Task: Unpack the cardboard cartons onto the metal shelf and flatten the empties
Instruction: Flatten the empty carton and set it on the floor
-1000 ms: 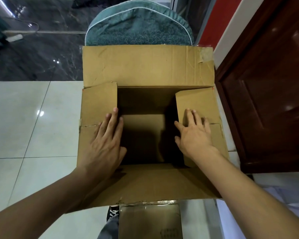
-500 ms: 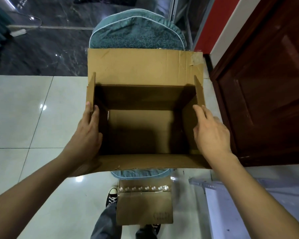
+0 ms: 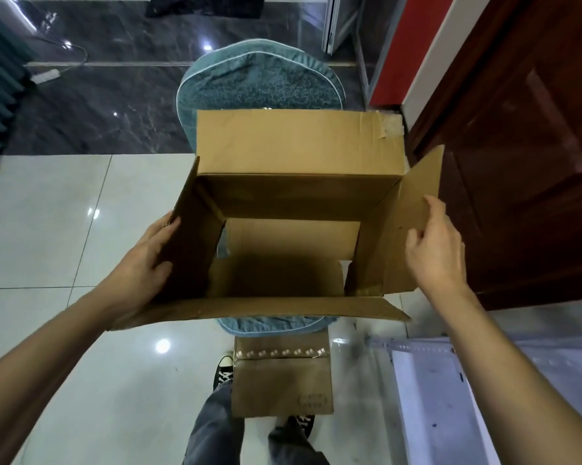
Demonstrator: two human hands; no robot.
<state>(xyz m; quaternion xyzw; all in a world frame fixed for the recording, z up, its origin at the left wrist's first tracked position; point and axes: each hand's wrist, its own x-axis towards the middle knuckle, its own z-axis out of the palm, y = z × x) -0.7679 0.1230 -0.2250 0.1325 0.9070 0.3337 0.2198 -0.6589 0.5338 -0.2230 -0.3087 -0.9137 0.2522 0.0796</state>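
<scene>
Left hand, right hand flank carton.

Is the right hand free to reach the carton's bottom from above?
Probably yes. The carton is open on top and nothing shows inside it; the right hand only has to let go of the side flap it holds.

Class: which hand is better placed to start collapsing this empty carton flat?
Left, probably. The left hand grips the left flap of the carton, thumb inside, ready to push that side over. The right hand only holds the outer edge of the splayed right flap.
</scene>
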